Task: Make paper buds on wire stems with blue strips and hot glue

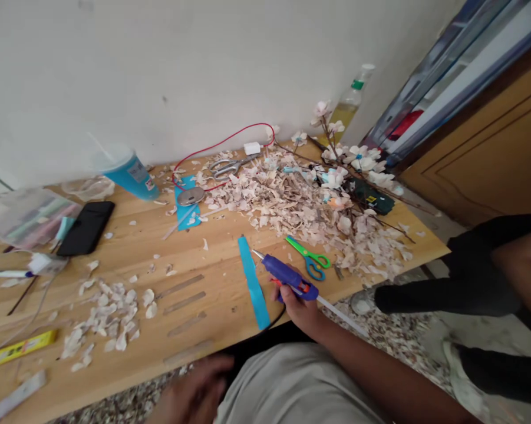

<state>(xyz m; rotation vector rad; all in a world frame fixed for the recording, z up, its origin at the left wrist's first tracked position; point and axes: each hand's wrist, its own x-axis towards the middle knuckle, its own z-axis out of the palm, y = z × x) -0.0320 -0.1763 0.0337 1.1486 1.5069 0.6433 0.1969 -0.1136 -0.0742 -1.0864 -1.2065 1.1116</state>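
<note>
My right hand (298, 306) is wrapped round the grip of a blue glue gun (287, 275). The gun's metal nozzle points to the upper left, and a white glue stick (342, 315) sticks out of its back. Under and beside the nozzle lies a flat blue strip (253, 285) on the wooden table (221, 265). Green and blue scissors (312, 259) rest just beyond the gun. My left hand (197, 386) is low in front of my body, off the table's near edge; motion smears its fingers, and I see nothing clear in it.
A large heap of pale petals (283, 200) covers the back right, with flowered branches (362, 162) and a bottle (349, 103). Small petals (110, 315), a phone (87, 227) and a blue cup (130, 175) are on the left. Another person's leg (446, 294) is at right.
</note>
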